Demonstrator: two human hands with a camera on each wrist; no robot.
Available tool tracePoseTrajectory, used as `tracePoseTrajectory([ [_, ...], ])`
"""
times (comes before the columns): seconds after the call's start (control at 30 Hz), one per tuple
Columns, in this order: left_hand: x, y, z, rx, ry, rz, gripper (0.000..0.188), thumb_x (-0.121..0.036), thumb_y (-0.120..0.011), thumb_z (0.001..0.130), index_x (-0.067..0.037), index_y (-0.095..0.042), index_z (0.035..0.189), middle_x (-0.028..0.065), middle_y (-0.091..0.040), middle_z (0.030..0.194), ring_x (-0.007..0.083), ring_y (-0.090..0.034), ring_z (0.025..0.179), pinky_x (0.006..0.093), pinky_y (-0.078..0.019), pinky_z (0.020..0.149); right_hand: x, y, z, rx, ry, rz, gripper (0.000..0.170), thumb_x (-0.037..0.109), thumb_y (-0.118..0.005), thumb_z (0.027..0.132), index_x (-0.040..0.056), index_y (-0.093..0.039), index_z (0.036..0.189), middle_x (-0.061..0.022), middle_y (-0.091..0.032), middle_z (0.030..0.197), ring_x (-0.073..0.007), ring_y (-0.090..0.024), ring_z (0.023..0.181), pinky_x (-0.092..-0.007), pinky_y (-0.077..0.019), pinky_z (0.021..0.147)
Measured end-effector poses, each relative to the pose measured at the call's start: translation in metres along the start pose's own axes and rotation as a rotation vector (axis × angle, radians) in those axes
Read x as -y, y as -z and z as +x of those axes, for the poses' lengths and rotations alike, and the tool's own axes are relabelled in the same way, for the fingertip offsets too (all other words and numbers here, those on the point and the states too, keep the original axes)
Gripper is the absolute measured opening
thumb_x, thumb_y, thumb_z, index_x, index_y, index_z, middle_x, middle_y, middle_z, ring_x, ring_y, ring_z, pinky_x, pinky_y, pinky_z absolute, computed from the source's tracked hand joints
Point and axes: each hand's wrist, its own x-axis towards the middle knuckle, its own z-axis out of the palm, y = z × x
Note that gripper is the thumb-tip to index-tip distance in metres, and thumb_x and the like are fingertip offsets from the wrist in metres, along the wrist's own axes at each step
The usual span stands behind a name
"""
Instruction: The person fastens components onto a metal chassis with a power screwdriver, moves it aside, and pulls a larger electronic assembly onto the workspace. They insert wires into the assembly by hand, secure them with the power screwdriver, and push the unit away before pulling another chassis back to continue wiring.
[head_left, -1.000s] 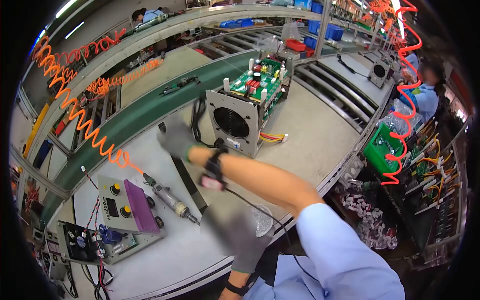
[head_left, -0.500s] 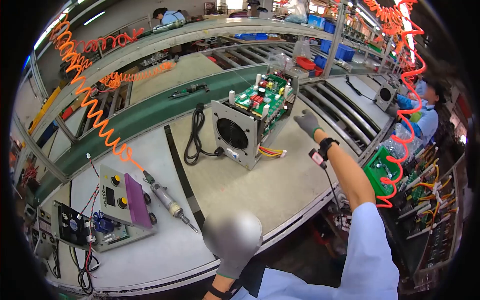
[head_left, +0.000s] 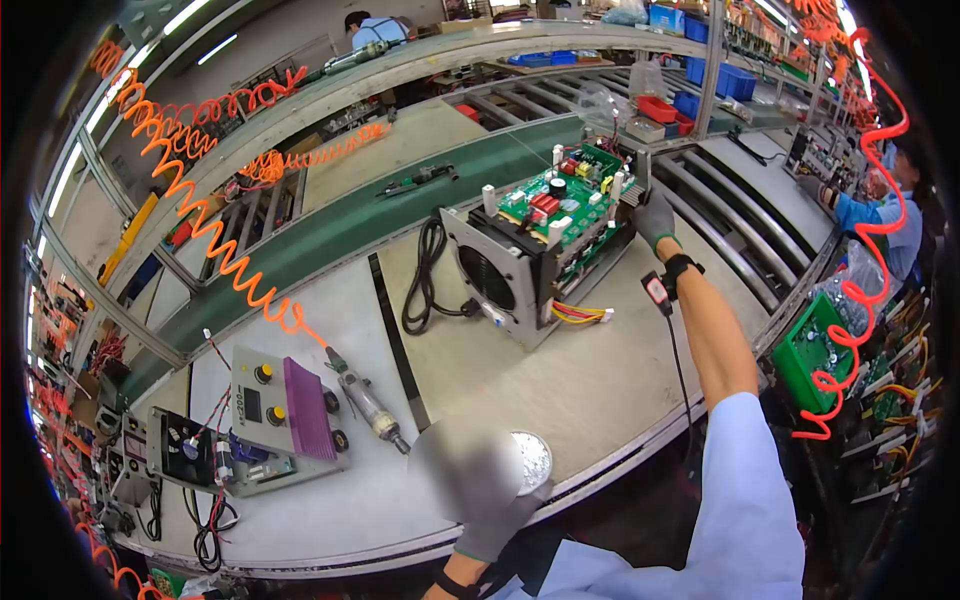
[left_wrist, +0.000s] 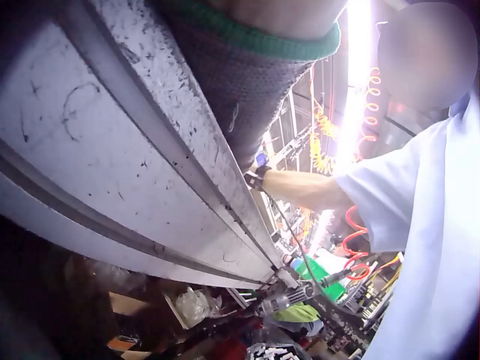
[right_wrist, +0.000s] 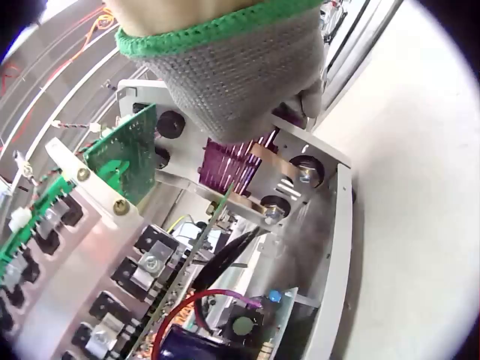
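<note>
An open electronics unit point(head_left: 570, 200), with green circuit boards on top and a black fan in its metal end panel, stands on the bench. At its far right end, my gloved right hand point(head_left: 655, 218) grips the end panel; in the right wrist view the fingers go over the panel point(right_wrist: 289, 169) beside a purple finned part point(right_wrist: 225, 166). My gloved left hand point(head_left: 500, 522) is low at the bench's near edge, next to a round dish of small metal pieces point(head_left: 533, 462). Blur covers part of this hand, and I cannot tell how its fingers lie.
An electric screwdriver point(head_left: 372, 408) on an orange coiled hose lies left of the dish. Beyond it sits a unit with a purple-edged control panel point(head_left: 265, 400). A black power cord point(head_left: 425, 275) lies beside the fan. Rollers point(head_left: 725, 220) and a green bin point(head_left: 815, 355) are to the right.
My right hand has moved from left of the unit, across to its right end, and now grips it. The unit has turned slightly. The dish, hidden half a second ago, shows beside my left hand.
</note>
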Motion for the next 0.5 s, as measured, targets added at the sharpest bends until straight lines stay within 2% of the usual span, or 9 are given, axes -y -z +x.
tracePoseTrajectory([
  [0.07,0.001,-0.002,-0.001,0.001,0.019,0.037,0.087,-0.049,-0.087,0.065,-0.001,-0.054,0.129,0.0184,-0.056,0.125,0.0399,-0.052,0.113,0.0518,-0.0431,0.099,-0.009,0.023,-0.029,0.023,-0.005,-0.039,0.037,0.014,-0.057,0.088,0.0047,-0.057,0.124,-0.0261,-0.068,0.117,-0.0454,-0.065,0.112,-0.0541,-0.0508,0.093],
  [0.17,-0.004,-0.001,-0.001,-0.014,0.047,0.051,0.087,-0.048,-0.088,0.064,-0.002,-0.054,0.13,0.0181,-0.057,0.128,0.0401,-0.053,0.114,0.0526,-0.0404,0.103,-0.022,0.072,-0.107,0.004,0.077,-0.008,0.033,0.018,-0.061,0.086,0.0041,-0.056,0.115,-0.0244,-0.069,0.104,-0.0465,-0.065,0.101,-0.0525,-0.0514,0.086],
  [0.2,-0.003,-0.003,-0.001,-0.026,0.043,0.053,0.087,-0.047,-0.088,0.064,-0.002,-0.054,0.13,0.0181,-0.057,0.128,0.0402,-0.052,0.114,0.0528,-0.0402,0.103,-0.018,0.092,-0.14,0.015,0.048,-0.002,0.034,0.021,-0.066,0.086,0.0035,-0.056,0.113,-0.0231,-0.069,0.103,-0.0443,-0.067,0.099,-0.0507,-0.0522,0.085],
  [0.3,-0.007,-0.009,0.0,-0.06,0.023,0.029,0.085,-0.042,-0.088,0.063,-0.002,-0.055,0.129,0.0182,-0.057,0.128,0.0405,-0.052,0.115,0.0534,-0.0398,0.104,-0.028,0.125,-0.208,-0.015,0.049,0.054,0.038,0.02,-0.072,0.087,0.0034,-0.057,0.118,-0.0187,-0.069,0.101,-0.0338,-0.07,0.095,-0.0439,-0.0542,0.081],
  [0.4,-0.011,-0.016,0.001,-0.037,0.005,0.018,0.084,-0.04,-0.088,0.063,-0.001,-0.055,0.13,0.0193,-0.057,0.129,0.0413,-0.052,0.116,0.0534,-0.0403,0.104,-0.052,0.131,-0.243,-0.072,0.115,0.374,0.041,0.016,-0.073,0.09,0.0039,-0.057,0.126,-0.0146,-0.07,0.1,-0.0226,-0.07,0.091,-0.0372,-0.055,0.079],
  [0.43,-0.011,-0.018,0.001,-0.023,0.003,0.007,0.085,-0.04,-0.088,0.063,-0.001,-0.055,0.13,0.0196,-0.057,0.13,0.0413,-0.052,0.116,0.0535,-0.0405,0.103,-0.054,0.133,-0.261,-0.058,0.129,0.39,0.039,0.015,-0.072,0.09,0.004,-0.058,0.125,-0.0135,-0.07,0.101,-0.0208,-0.07,0.091,-0.0361,-0.0551,0.079],
  [0.5,-0.011,-0.024,0.004,-0.016,0.003,-0.02,0.085,-0.04,-0.088,0.063,-0.001,-0.055,0.131,0.0202,-0.057,0.131,0.0415,-0.052,0.117,0.0538,-0.0408,0.103,-0.02,0.147,-0.301,-0.032,0.176,0.423,0.035,0.012,-0.07,0.092,0.0041,-0.061,0.125,-0.0113,-0.07,0.103,-0.0172,-0.07,0.09,-0.0339,-0.0552,0.078],
])
